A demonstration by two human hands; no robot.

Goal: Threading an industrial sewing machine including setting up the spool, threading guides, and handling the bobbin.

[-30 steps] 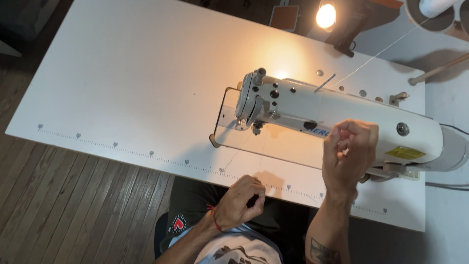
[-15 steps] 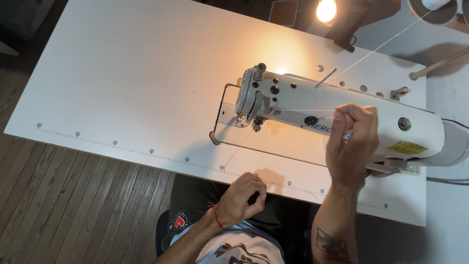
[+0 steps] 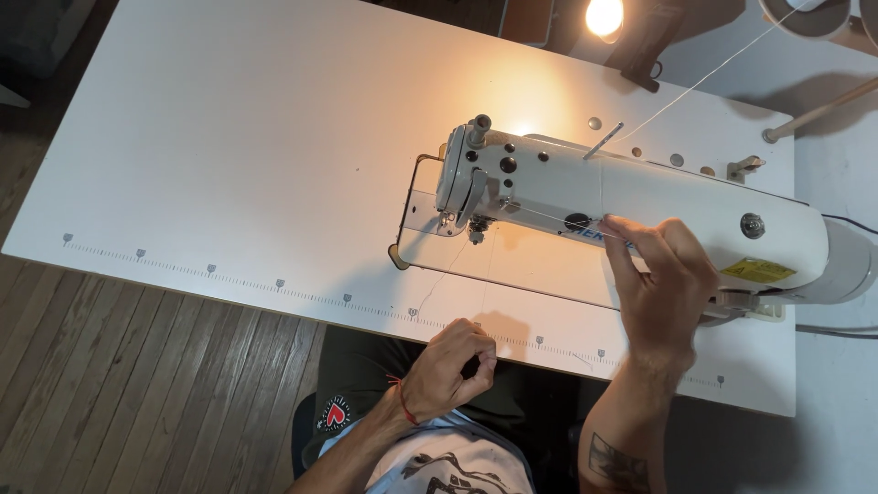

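Across the white tabletop (image 3: 229, 146) an industrial sewing machine (image 3: 640, 206) lies lengthwise, with a lit lamp (image 3: 604, 16) glowing behind it and a printed ruler strip (image 3: 274, 284) running along the near edge. Thin white thread (image 3: 704, 73) slants down from the upper right toward the machine's top guide, and a strand crosses the machine's front. Raised before the machine body, the right hand (image 3: 660, 288) pinches that thread between thumb and fingertips. Lower down, the left hand (image 3: 453, 366) sits at the tabletop's near edge, curled closed, a red cord around its wrist; whether it holds anything I cannot tell.
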